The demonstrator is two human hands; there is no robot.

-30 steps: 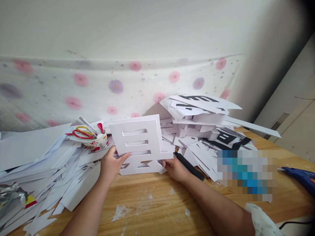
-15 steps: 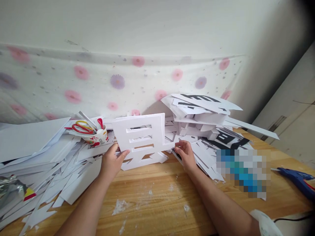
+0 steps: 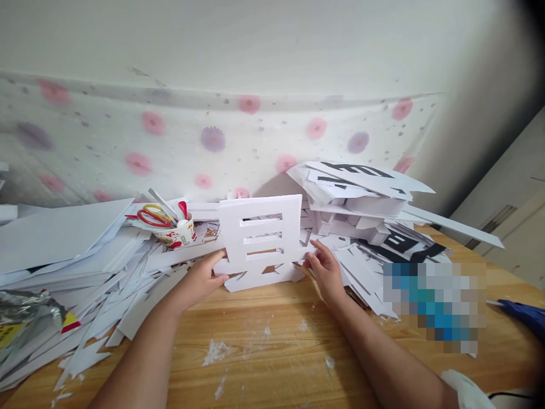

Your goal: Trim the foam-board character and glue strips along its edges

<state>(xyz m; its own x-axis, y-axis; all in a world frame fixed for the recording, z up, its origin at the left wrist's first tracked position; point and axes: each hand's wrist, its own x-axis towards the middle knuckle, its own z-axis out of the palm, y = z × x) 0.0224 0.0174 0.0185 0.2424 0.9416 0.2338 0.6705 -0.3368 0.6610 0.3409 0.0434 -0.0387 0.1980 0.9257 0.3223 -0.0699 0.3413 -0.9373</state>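
A white foam board character [image 3: 261, 232] with several slots cut through it stands upright on the wooden table [image 3: 272, 341]. My left hand [image 3: 204, 278] grips its lower left edge, the thumb in front. At the lower right, my right hand [image 3: 326, 270] pinches the end of the board's projecting strip between thumb and fingers. The board's back is hidden.
White scraps [image 3: 102, 284] heap at the left beside a cup [image 3: 176, 233] with scissors. Stacked white pieces and black-printed sheets [image 3: 357, 170] rise at the back right. A blue glue gun [image 3: 522, 318] lies far right, near a blurred patch.
The view has shifted slightly left. The board now faces me more squarely, and my right hand has closed on its right end. My left hand keeps its grip.
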